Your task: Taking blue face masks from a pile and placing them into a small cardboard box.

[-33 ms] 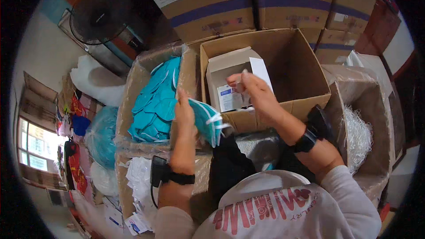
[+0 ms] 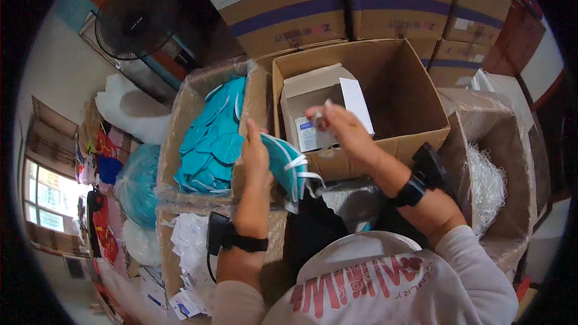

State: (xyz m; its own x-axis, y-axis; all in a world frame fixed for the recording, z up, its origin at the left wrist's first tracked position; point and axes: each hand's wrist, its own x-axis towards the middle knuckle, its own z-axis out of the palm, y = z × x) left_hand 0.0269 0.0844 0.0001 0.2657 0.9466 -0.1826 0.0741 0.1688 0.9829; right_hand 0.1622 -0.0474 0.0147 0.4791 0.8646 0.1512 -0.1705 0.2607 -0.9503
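My left hand (image 2: 255,153) is closed round a stack of teal face masks (image 2: 282,164), whose white straps hang loose toward me. To the right, my right hand (image 2: 349,132) is raised over the near side of a small white carton (image 2: 356,102), thumb and fingertips pinched together. Whether anything is between those fingertips I cannot make out. The carton stands with its flaps up inside a big cardboard box (image 2: 415,138). Just left of my left hand, many loose teal masks (image 2: 211,129) fill a plastic-lined box (image 2: 257,87).
At the right, a lined box (image 2: 460,162) holds a heap of thin white strips (image 2: 486,189). White pieces (image 2: 189,244) lie in a box at the lower left. Sealed cartons (image 2: 289,9) are stacked at the back, and a fan (image 2: 135,18) stands at the far left.
My right hand has moved slightly left and down. My left hand and the mask stack have shifted a little to the right, and the straps hang differently.
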